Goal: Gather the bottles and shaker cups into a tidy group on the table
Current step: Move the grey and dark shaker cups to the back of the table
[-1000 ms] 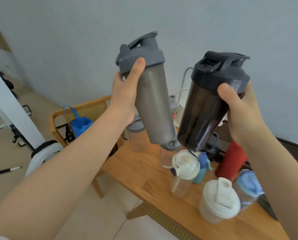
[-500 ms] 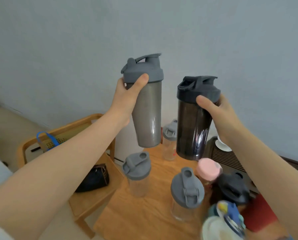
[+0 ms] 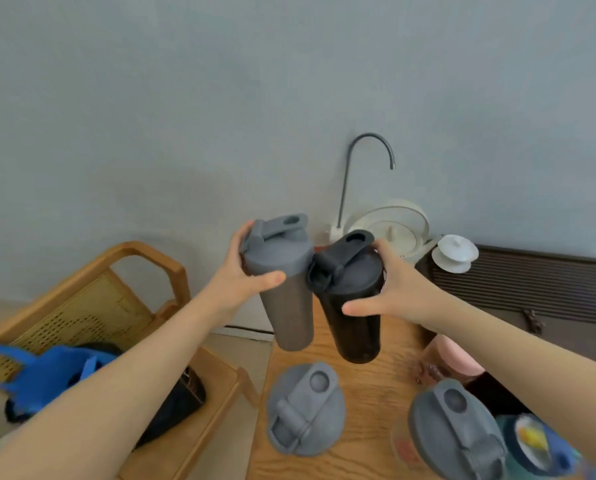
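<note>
Here, both hands grasping: left hand (image 3: pixel 241 282) wraps the grey shaker (image 3: pixel 282 289), right hand (image 3: pixel 390 296) the black shaker (image 3: pixel 350 299), lids touching, held above the worktop's (image 3: pixel 376 403) far left corner. Likely light, rigid, smooth plastic; grip high on the body, just under the lid.

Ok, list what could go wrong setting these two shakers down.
1. The grey shaker in the left hand hangs near the table edge; it could land half off and tip.
2. The black shaker in the right hand may knock the grey-lidded cup standing below.
</note>
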